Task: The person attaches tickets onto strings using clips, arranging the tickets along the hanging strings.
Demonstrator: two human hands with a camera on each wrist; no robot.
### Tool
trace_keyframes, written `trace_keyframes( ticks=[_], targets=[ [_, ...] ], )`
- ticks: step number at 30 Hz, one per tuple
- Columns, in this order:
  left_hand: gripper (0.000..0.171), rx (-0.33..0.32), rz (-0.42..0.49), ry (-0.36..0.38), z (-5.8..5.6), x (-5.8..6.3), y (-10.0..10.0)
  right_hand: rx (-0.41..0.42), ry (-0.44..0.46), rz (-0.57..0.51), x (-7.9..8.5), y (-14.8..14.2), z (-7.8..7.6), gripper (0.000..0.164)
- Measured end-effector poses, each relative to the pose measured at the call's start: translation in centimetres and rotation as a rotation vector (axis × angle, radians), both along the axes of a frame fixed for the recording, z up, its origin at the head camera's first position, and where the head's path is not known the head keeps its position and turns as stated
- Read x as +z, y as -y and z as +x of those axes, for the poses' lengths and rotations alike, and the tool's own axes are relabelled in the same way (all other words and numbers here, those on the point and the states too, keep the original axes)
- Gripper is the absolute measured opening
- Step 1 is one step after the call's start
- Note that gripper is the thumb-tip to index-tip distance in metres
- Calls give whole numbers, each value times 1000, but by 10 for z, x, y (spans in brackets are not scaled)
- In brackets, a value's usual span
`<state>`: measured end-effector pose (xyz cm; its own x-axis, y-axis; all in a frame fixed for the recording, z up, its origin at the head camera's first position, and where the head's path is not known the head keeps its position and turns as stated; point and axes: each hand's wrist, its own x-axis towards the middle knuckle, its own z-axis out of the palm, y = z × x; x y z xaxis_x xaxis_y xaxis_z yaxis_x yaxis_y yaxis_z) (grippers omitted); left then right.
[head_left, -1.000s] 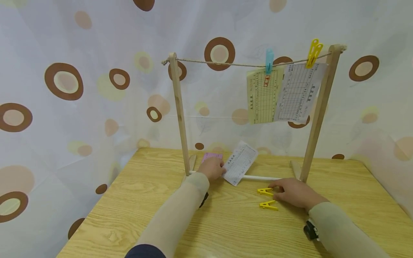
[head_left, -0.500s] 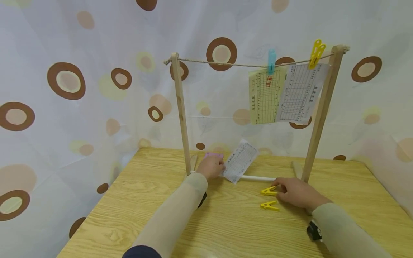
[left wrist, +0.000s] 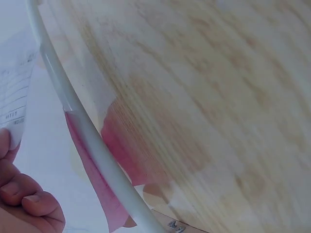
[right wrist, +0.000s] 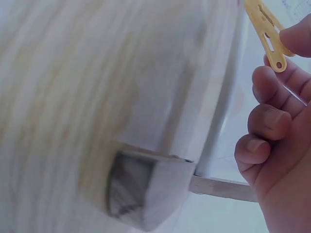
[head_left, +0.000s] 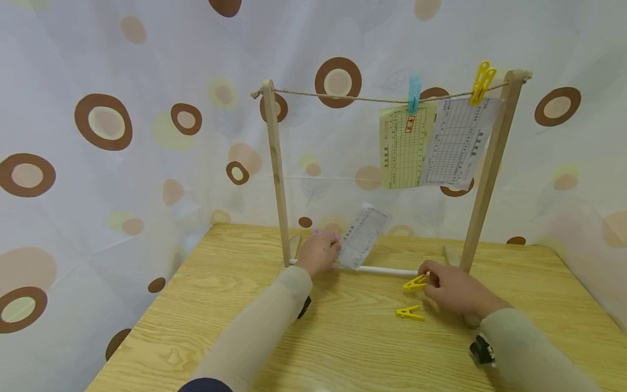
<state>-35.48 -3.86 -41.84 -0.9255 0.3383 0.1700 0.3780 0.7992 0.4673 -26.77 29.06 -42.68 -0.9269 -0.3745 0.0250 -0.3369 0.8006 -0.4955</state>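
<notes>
My left hand [head_left: 319, 253] pinches the edge of a white printed slip [head_left: 363, 237], which leans up to the right above the white rod of the rack. In the left wrist view the slip [left wrist: 14, 87] shows at the left, by the curled fingers. A pink paper [head_left: 327, 234] lies behind that hand, mostly hidden by it. My right hand [head_left: 455, 286] holds a yellow clothespin [head_left: 415, 283] between thumb and fingers. The right wrist view shows the clothespin [right wrist: 268, 34] gripped at its handle end. Another yellow clothespin [head_left: 410, 313] lies on the table below.
A wooden rack has a left post [head_left: 277, 174], a right post [head_left: 491, 174] and a rope [head_left: 343, 98] strung between. A yellow form [head_left: 406, 147] hangs by a blue clothespin [head_left: 414, 93], a white form [head_left: 460, 144] by a yellow clothespin [head_left: 483, 83]. The white rod [head_left: 387, 270] crosses low.
My right hand has taken up the yellow clothespin and tilted it, moving slightly right. The white slip in my left hand has risen a little. The other clothespin stays on the table.
</notes>
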Motion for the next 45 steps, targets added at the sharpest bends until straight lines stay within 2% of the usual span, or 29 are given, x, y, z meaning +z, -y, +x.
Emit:
trace_keyframes(
  ticks=[6,12,18,22,29,35,39,45],
  targets=[
    [30,11,110,52,4,2,5,-5,-66,-32,11,1,-1,27],
    [21,14,232,87,9,6,10,-7,-127,-65,23,3,0,25],
    [24,8,229,44,12,10,13,-7,-127,-93,40,6,-1,28],
    [24,4,264,47,14,13,12,0,-143,-107,54,11,-1,31],
    [28,-6,359,53,20,23,13,8,-220,-80,81,21,1,30],
    [27,-17,401,-9,24,35,15,39,-322,-69,105,32,4,30],
    [24,-14,419,-43,25,42,19,61,-348,-69,119,42,7,31],
    [25,-35,519,-69,25,53,22,92,-390,-60,143,57,14,32]
  ],
)
